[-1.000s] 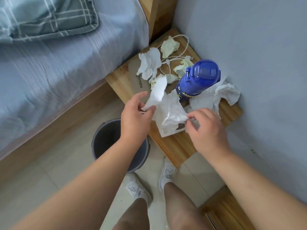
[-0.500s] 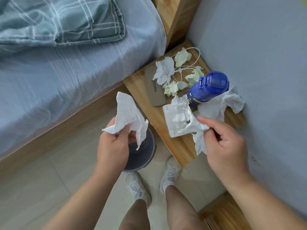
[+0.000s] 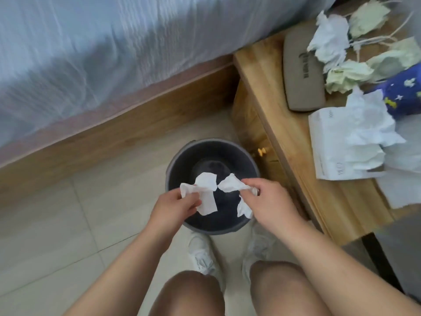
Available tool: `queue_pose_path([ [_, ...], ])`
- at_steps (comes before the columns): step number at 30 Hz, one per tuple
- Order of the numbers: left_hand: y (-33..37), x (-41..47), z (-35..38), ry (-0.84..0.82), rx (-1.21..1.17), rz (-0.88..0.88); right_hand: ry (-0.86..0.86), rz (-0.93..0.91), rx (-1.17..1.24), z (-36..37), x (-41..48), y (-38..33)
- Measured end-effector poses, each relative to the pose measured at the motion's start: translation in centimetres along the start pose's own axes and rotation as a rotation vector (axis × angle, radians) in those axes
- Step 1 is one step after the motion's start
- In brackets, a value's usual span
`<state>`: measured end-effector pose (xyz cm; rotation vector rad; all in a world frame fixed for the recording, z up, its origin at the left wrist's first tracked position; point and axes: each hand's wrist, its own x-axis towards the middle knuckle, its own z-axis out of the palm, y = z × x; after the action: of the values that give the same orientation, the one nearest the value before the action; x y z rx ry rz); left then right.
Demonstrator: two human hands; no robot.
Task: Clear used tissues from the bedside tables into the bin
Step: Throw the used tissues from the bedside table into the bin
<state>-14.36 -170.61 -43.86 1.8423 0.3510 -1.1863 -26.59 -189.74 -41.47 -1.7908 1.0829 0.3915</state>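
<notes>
Over the bin: you hold both hands above the dark bin on the floor
Left hand: your left hand pinches a white tissue
Right hand: your right hand pinches a second tissue
Done: neither is dropped yet; bin looks empty
Left: crumpled tissues lie on the bedside table beside the blue bottle, tissue pack and grey case; most of the job remains

A blue bottle lies beside what may be a glasses case
</notes>
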Motion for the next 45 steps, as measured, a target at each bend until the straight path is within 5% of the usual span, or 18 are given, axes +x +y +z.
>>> queue_pose_path([
  [7, -2.0, 5.4, 0.4, -0.102, 0.313, -0.018, -0.192, 0.058, -0.132, 2.5, 6.1, 1.3],
  [15, 0.5, -0.8, 0.7, -0.024, 0.241, 0.105, -0.184, 0.077, -0.048, -0.8, 0.3, 0.4],
  [24, 10.8, -11.0, 6.1, -0.099, 0.210, 0.284, 0.033, 0.037, 0.203, -13.3, -11.1, -2.3],
  [32, 17.7, -13.3, 15.8, -0.165, 0.455, 0.501, 0.338, 0.056, 0.308, -23.4, -12.3, 1.7],
  [40, 20.7, -10.4, 22.0, -0.001, 0.725, 0.742, 0.505, 0.018, -0.039, -26.7, -5.8, 4.6],
  [45, 20.4, -8.7, 23.8, -0.059, 0.994, 0.741, 0.421, -0.139, -0.478, -25.4, -2.2, 6.0],
])
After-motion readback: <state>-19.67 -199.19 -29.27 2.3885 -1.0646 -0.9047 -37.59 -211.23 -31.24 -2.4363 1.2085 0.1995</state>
